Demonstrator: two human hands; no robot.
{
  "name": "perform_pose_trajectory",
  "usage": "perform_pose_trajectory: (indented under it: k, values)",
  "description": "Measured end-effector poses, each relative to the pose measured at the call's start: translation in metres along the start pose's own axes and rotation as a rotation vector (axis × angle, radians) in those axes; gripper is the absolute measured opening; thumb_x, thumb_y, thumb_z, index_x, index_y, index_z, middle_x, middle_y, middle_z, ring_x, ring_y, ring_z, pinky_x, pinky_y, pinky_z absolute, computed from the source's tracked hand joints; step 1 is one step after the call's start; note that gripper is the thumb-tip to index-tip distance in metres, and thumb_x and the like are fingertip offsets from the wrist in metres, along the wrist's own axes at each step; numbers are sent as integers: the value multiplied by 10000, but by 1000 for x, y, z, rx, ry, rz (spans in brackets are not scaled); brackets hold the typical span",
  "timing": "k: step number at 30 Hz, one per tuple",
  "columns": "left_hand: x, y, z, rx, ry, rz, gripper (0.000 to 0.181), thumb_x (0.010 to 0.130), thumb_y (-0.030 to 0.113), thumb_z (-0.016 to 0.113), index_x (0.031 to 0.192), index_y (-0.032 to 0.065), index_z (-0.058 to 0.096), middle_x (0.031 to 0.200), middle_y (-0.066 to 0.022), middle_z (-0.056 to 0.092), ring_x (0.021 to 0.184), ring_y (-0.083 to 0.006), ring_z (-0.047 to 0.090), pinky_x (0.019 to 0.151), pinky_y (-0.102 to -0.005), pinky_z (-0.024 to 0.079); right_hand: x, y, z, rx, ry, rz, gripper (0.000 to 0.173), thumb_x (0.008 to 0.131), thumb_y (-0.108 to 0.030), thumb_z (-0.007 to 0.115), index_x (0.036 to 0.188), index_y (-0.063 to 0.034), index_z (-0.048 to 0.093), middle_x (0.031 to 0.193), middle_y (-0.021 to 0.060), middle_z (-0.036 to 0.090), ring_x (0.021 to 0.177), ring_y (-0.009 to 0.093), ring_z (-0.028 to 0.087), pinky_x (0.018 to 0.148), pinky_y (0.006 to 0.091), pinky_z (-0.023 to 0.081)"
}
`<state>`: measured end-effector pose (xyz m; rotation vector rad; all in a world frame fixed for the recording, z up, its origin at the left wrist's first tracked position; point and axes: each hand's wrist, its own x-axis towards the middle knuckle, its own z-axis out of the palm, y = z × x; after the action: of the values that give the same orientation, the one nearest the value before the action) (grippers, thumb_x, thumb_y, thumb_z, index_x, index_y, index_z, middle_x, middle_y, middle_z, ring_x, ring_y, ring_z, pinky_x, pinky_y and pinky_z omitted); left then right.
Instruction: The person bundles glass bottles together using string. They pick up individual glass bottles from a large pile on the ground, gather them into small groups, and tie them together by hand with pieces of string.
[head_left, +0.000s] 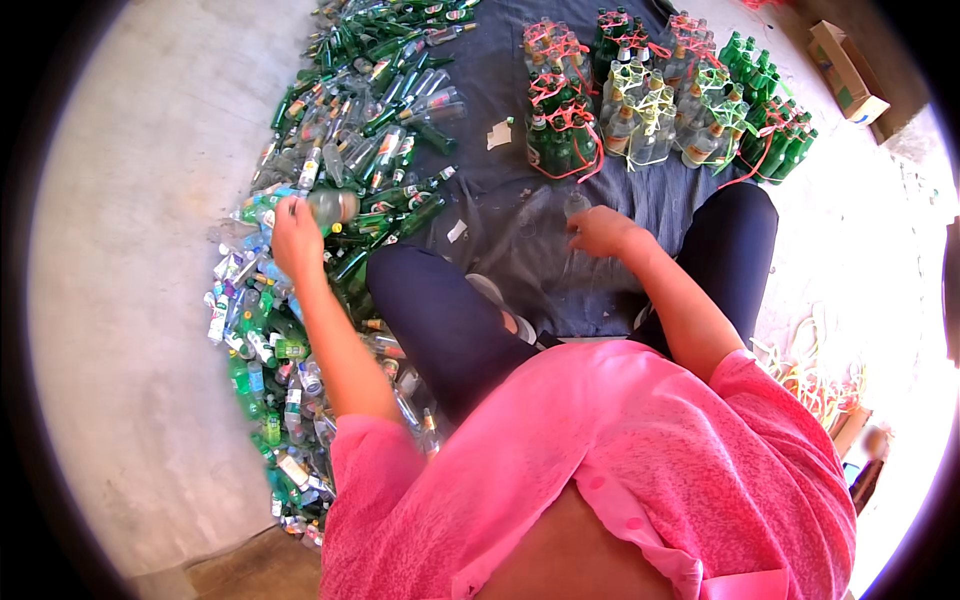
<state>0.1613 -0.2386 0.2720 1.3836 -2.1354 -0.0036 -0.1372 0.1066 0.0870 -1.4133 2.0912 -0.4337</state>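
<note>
My left hand (297, 234) is raised over the left pile, holding a clear glass bottle (334, 208) by its neck end; the bottle is blurred. Out over the dark cloth (495, 202), between my knees, my right hand (600, 231) is at a clear glass bottle (576, 204); its fingers partly hide it, so how firmly they grip cannot be told. Green glass bottles (409, 217) lie on their sides just right of my left hand. Beyond my right hand stand upright bottles tied in bundles, among them a green bundle with red string (559, 142) and a clear one with yellow-green string (649, 135).
Plastic bottles (259, 345) heap along my left side, beside my left knee. Paper scraps (499, 135) lie on the cloth. An open cardboard box (844, 71) sits at the far right. Loose pale and red string (814, 382) lies beside my right hip.
</note>
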Motion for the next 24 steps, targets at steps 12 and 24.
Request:
perform_pose_trajectory:
  k: [12,24]
  values:
    - [-99,108,150,-358,-315,-11,322,974,378,555,1105,127,709,1046,-171,741,983,-414,694,837,-499,527,-26,25,28,-26,-106,16,337,854,-272,683,1121,-71,729,1040,213,732,997,403,696,885,480,542]
    - [-258,178,210,-299,-892,355,229,943,288,617,1079,123,697,978,-175,735,957,-401,689,823,-493,536,-46,24,-37,155,324,269,338,878,-234,634,1164,-68,704,1125,193,722,1073,386,679,924,485,545]
